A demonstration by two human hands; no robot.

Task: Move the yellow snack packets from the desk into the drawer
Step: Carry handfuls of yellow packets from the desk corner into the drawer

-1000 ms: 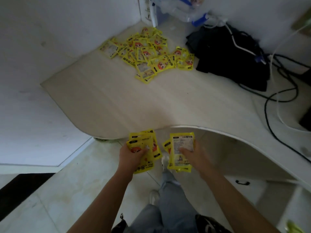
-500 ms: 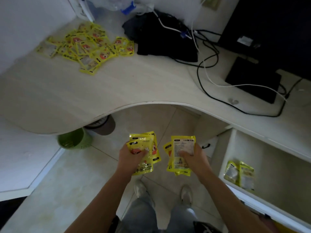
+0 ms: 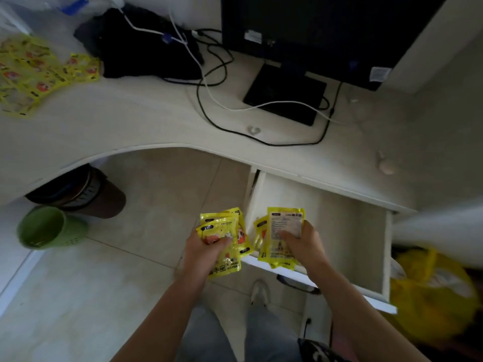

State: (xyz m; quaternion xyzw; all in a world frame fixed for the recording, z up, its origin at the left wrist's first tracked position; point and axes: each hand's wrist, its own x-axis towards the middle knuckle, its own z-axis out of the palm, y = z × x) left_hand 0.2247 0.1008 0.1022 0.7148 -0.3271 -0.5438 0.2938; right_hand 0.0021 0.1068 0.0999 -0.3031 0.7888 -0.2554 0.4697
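Both packet stacks now nearer drawer (image 3: 384,246): right hand (image 3: 303,244) grips its stack (image 3: 283,236) over front edge, left hand (image 3: 206,253) grips its stack (image 3: 224,239) just outside.

I see the pile of yellow packets (image 3: 31,74) cut by the left edge, upper left, print blurred | monitor (image 3: 326,30) cropped at top | yellow bag (image 3: 431,291), lower right, smeared, contents unreadable | drawer (image 3: 339,231) front corner hidden behind my right hand (image 3: 303,244) and its packets (image 3: 283,236)

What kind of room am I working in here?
Probably a home office or study corner: a curved white desk carrying a dark monitor and trailing cables, with an open drawer beneath.
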